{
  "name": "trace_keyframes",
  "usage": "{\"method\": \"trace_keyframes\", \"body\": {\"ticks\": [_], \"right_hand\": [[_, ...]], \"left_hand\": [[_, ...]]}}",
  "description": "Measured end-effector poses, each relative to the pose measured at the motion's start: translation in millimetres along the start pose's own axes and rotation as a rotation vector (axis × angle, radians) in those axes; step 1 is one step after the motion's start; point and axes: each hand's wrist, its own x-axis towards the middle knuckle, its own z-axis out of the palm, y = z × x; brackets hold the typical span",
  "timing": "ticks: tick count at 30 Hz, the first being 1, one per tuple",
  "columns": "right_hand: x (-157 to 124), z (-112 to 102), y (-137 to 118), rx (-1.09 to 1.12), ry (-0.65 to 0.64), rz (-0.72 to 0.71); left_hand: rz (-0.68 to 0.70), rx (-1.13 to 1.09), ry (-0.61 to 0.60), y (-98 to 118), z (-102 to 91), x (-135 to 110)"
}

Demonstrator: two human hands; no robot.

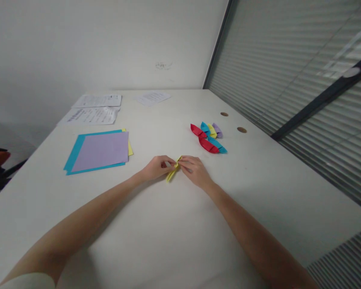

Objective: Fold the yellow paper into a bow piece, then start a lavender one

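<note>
1. Your forearms (99,208) are stretching over the white table (156,228) toward the yellow folded strip (174,171), a pale sleeve (30,281) covering the left arm.
2. The strip is sitting between your two hands, slanting, its lower end pointing toward you.
3. Your left hand (157,167) is pinching the strip from its left side, thumb against fingers.
4. Your right hand (196,171) is grasping the strip's upper end with its fingertips.
5. Beyond the strip and to its right, folded paper pieces (208,145) are lying clustered: two red, two blue, one yellow, one purple.
6. Left of the strip, a purple sheet (104,148) is overlapping blue paper (74,154) and yellow paper (130,149).
7. Farther beyond the strip, printed pages (92,115) are lying to the left.
8. Well right of the strip, window blinds (289,72) are hanging.
</note>
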Motion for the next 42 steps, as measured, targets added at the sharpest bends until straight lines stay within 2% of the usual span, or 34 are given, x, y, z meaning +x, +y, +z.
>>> {"method": "trace_keyframes", "body": {"ticks": [7, 13, 23, 42], "right_hand": [[0.2, -1.0, -3.0, 0.034, -0.017, 0.012], [1.8, -2.9, -9.1, 0.018, -0.048, -0.019], [-0.2, -1.4, -9.7, 0.095, -0.038, -0.028], [1.7, -0.8, -9.7, 0.210, -0.014, 0.041]], "left_hand": [[-0.040, -0.060, -0.028, -0.4, -0.2, -0.4], [-0.058, -0.053, 0.038, 0.9, 3.7, -1.1], [-0.060, -0.223, -0.108, -5.5, -0.7, 0.6], [-0.032, -0.229, -0.089, -5.0, 3.7, 1.1]]}}
